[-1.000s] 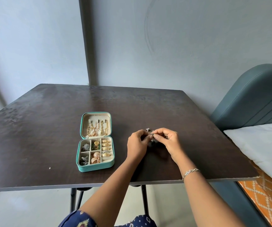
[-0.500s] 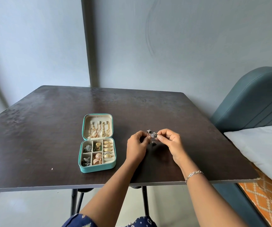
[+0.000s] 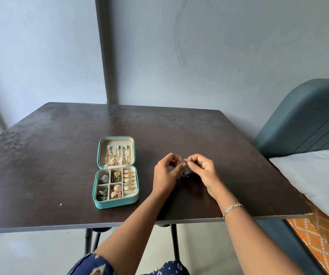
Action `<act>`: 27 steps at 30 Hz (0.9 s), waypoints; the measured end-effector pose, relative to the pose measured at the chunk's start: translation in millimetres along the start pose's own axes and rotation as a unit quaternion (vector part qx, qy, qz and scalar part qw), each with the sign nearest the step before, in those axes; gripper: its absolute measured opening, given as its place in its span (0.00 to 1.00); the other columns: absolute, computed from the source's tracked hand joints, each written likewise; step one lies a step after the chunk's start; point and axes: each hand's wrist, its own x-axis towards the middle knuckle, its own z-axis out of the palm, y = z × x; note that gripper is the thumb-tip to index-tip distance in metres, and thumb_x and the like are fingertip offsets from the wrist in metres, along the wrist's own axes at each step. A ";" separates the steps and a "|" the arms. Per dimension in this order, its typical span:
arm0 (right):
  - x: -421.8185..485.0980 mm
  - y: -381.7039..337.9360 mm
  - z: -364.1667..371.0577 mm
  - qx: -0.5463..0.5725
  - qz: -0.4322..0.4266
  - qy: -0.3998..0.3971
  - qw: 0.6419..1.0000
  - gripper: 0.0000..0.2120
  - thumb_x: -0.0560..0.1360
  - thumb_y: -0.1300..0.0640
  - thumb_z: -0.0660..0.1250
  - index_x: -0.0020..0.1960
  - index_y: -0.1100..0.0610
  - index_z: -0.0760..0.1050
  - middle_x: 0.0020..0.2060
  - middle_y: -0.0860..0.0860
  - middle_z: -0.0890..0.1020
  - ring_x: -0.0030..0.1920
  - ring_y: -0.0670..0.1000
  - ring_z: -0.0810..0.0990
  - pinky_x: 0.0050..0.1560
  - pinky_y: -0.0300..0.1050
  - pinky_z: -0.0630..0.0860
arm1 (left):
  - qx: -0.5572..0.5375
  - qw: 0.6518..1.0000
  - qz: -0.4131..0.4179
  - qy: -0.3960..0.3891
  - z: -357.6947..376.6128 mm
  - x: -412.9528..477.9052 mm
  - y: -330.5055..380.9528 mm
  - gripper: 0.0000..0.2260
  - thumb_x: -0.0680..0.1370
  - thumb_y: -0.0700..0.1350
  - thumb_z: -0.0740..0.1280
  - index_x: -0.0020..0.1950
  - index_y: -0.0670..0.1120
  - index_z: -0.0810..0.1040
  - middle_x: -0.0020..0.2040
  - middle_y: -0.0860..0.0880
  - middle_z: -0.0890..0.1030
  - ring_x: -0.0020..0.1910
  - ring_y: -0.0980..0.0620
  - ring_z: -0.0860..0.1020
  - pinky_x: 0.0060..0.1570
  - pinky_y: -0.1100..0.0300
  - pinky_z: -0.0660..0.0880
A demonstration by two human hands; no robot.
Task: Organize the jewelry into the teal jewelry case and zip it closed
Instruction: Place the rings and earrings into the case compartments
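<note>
Mostly filled, the open teal jewelry case [image 3: 116, 203] at 9 o'clock awaits zipping; left hand [image 3: 164, 173] and right hand [image 3: 203, 171] together pinch a small silver jewelry piece [image 3: 184, 161].

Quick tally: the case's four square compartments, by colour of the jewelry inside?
Silver-toned: 2, far-left cluster and near-left cluster
Gold-toned: 2, far-middle piece and near-middle earrings
Total: 4

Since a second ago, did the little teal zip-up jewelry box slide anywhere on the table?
No. The open teal jewelry case keeps the same spot beside the white speck near the dark brown table's front edge.
</note>
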 end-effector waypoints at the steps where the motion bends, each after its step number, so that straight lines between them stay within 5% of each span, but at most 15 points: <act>1: -0.5 -0.9 0.0 0.009 0.000 0.004 1.000 0.09 0.76 0.68 0.61 0.43 0.58 0.75 0.38 0.51 0.78 0.39 0.41 0.76 0.44 0.32 0.72 | -0.011 1.000 -0.001 -0.002 -0.3 0.8 0.4 0.03 0.72 0.39 0.70 0.40 0.44 0.77 0.37 0.52 0.80 0.36 0.61 0.77 0.38 0.71 0.72; 6: -1.5 -4.4 -0.9 0.019 0.006 0.030 0.999 0.09 0.78 0.66 0.56 0.47 0.60 0.75 0.36 0.51 0.78 0.35 0.35 0.77 0.37 0.26 0.70 | -0.107 0.994 -0.011 -0.013 -3.1 9.9 10.2 0.06 0.72 0.35 0.69 0.40 0.45 0.78 0.36 0.49 0.81 0.36 0.54 0.79 0.38 0.61 0.75; 9: -1.1 -2.5 -1.0 0.022 0.020 0.035 0.999 0.09 0.79 0.62 0.56 0.46 0.57 0.75 0.35 0.50 0.77 0.34 0.35 0.76 0.36 0.27 0.68 | -0.154 0.988 -0.012 -0.022 -7.8 16.5 24.6 0.08 0.74 0.34 0.67 0.42 0.47 0.79 0.34 0.50 0.81 0.33 0.55 0.76 0.31 0.65 0.72; 14: -1.6 -1.8 -1.1 0.026 0.026 0.035 0.999 0.10 0.79 0.58 0.57 0.47 0.59 0.75 0.34 0.50 0.77 0.33 0.36 0.75 0.35 0.28 0.67 | -0.198 0.978 -0.018 -0.056 -21.3 19.2 50.6 0.05 0.75 0.35 0.66 0.41 0.43 0.79 0.33 0.53 0.82 0.34 0.61 0.77 0.34 0.71 0.69; 20: -1.3 -0.9 -1.9 0.024 0.025 0.050 0.998 0.11 0.79 0.58 0.57 0.43 0.55 0.76 0.34 0.50 0.78 0.33 0.38 0.75 0.36 0.33 0.67 | -0.204 0.974 -0.058 -0.077 -35.7 18.0 61.2 0.04 0.76 0.40 0.65 0.42 0.46 0.79 0.36 0.51 0.84 0.41 0.59 0.79 0.43 0.58 0.67; 27: 0.3 6.0 -11.7 0.148 0.012 0.208 0.967 0.13 0.80 0.63 0.54 0.43 0.55 0.76 0.37 0.50 0.77 0.38 0.43 0.73 0.33 0.34 0.68 | -0.187 0.978 -0.077 -0.059 -38.7 13.8 55.4 0.05 0.76 0.42 0.66 0.46 0.46 0.81 0.38 0.53 0.85 0.44 0.59 0.81 0.43 0.59 0.69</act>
